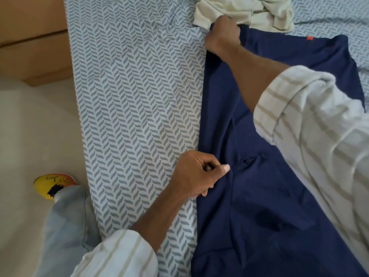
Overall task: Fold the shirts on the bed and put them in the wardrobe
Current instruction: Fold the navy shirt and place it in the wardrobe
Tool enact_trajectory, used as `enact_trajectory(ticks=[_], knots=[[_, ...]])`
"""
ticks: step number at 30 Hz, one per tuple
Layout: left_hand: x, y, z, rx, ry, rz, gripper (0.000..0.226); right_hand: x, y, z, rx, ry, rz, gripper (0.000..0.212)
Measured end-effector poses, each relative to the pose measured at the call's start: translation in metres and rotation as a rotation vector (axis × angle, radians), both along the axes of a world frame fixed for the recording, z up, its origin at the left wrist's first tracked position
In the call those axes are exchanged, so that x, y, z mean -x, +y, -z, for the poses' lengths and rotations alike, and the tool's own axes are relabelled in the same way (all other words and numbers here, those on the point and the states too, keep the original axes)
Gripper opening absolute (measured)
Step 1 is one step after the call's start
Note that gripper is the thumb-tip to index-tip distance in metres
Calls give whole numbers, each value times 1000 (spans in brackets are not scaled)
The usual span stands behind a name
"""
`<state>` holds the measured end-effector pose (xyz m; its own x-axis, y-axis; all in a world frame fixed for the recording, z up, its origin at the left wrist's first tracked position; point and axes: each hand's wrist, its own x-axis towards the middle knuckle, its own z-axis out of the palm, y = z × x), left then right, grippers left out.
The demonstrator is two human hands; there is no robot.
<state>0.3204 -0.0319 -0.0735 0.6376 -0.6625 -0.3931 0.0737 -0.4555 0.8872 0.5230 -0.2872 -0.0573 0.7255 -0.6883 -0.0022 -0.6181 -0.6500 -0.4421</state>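
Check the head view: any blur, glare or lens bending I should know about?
Head view: soft, even light, no glare; slight softness on the left hand and the navy shirt; wide-angle bending curves the bed edge; folds in the dark fabric read poorly.

Showing matt, smooth navy cloth in the shirt (pixel 259 196); lying on printed cotton-like bed sheet (pixel 135 96); crumpling softly, pale cream fabric (pixel 245 11) at the sheet's far edge.

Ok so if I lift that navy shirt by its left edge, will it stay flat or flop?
Probably flop: the navy shirt lies creased and draped on the bed sheet, so it looks soft and limp. It likely weighs little, since the left hand and right hand each grip just its edge. It may drag rather than slide on the sheet.
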Motion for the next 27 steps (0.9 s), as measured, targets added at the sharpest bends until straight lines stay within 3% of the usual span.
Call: enact_trajectory(ticks=[5, 7, 9, 12, 15, 21, 22, 24, 27], knots=[[1, 0, -2, -9, -12, 13, 29, 6, -11, 1, -100, -35, -69, 17], [1, 0, -3, -23, -6, 8, 28, 24, -6, -5, -172, -90, -125, 23], [1, -1, -4, -55, -21, 18, 28, 64, 6, -14, -233, -186, -157, 32], [3, -1, -10, -76, -53, 14, 30, 153, 23, -13, -181, -261, -120, 29], [6, -2, -12, -76, -51, -40, 31, 244, 44, -8, -253, 10, -4, 31], [32, 18, -27, -25, -19, -268, 27, 338, 71, -17, -212, 412, -98, 36], [41, 27, -26, -65, -24, -296, 29, 343, 72, -18, -247, 398, -106, 29], [61, 50, -30, -157, -47, -331, 31, 353, 77, -29, -462, 185, -47, 15], [80, 79, -30, -253, -7, -305, 35, 361, 82, -33, -669, -45, 79, 15]])
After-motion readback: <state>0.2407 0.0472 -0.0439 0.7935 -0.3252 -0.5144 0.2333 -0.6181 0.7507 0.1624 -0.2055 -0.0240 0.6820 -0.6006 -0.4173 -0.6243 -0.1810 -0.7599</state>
